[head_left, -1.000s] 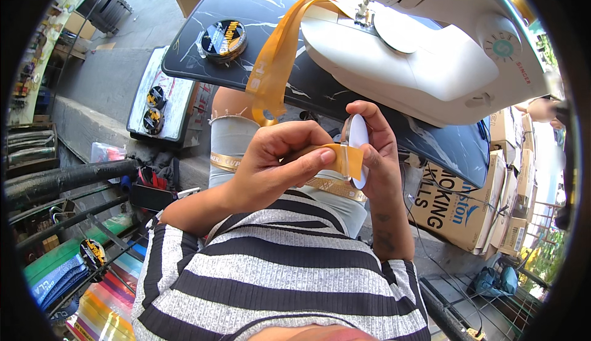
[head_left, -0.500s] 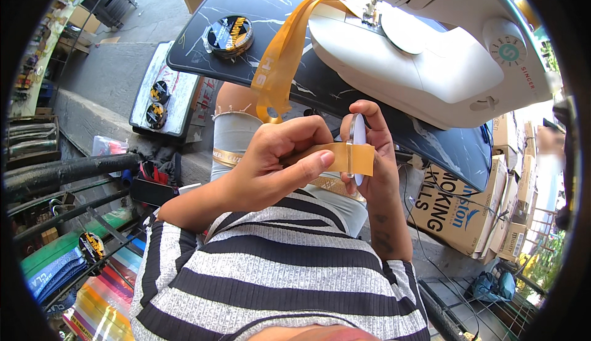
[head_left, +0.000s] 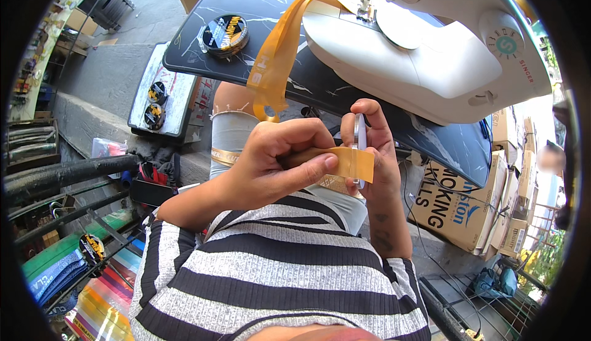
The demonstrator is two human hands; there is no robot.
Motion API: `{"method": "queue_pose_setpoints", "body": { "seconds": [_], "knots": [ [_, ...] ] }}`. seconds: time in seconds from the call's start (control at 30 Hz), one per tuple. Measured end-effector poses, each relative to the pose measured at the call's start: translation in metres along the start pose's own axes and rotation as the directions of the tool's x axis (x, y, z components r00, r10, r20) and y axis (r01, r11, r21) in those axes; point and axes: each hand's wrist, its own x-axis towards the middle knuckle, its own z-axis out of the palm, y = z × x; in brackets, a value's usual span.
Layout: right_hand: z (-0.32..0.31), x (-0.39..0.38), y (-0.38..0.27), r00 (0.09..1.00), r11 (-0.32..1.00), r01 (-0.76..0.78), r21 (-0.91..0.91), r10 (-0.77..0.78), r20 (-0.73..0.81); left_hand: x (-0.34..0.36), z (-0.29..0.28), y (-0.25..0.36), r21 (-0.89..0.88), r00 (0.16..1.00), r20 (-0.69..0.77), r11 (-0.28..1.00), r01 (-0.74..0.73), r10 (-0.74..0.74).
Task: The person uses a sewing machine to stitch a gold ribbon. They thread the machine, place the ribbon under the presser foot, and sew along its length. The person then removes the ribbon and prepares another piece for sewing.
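Observation:
My left hand [head_left: 288, 159] is closed in a pinch on a golden-yellow ribbon [head_left: 356, 163]. The ribbon's short end passes across a round, flat medal [head_left: 361, 134] with a pale face. My right hand [head_left: 377, 150] grips this medal by its edge, nearly edge-on to me, so its other face is hidden. Beyond my hands a second length of yellow ribbon [head_left: 280, 48] drapes over the table edge, one end by the needle area of a white sewing machine [head_left: 394, 70]. A stack of round black-and-yellow medals [head_left: 226, 35] lies on the table, left of that ribbon.
The dark marble-patterned table [head_left: 258, 2] carries the machine. A low stand [head_left: 144, 101] at the left holds two round medals [head_left: 156, 104]. Cardboard boxes [head_left: 449, 205] stand at the right, with a loose cable beside them. Black metal bars [head_left: 68, 178] run along the left.
The medal has turned slightly more edge-on in my right hand. The ribbon end across it sits a little differently, while both hands keep their hold. The whole view has shifted slightly.

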Motion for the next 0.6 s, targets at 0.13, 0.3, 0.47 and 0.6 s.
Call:
{"method": "queue_pose_setpoints", "body": {
  "seconds": [0.13,0.3,0.47,0.6],
  "knots": [
    [-0.0011,-0.0007,-0.0001,0.999,1.000,0.004,-0.012,-0.004,-0.033,0.0005,-0.0028,0.0009,0.155,0.998,0.015,0.986,-0.069,0.067],
    [-0.0021,0.0011,0.0059,0.999,0.999,0.019,-0.026,-0.020,-0.025,-0.0004,0.0003,-0.0005,0.095,0.998,0.006,0.994,-0.063,0.063],
    [-0.0038,-0.0021,0.0014,0.999,0.998,-0.052,0.045,0.052,0.005,0.0002,0.0002,-0.0045,-0.227,0.998,0.053,0.973,0.032,-0.021],
    [-0.0040,0.0008,0.0056,1.000,0.999,-0.017,0.031,0.017,-0.004,0.0012,0.0030,-0.0073,-0.198,0.998,0.055,0.980,-0.010,0.021]
  ]
}}
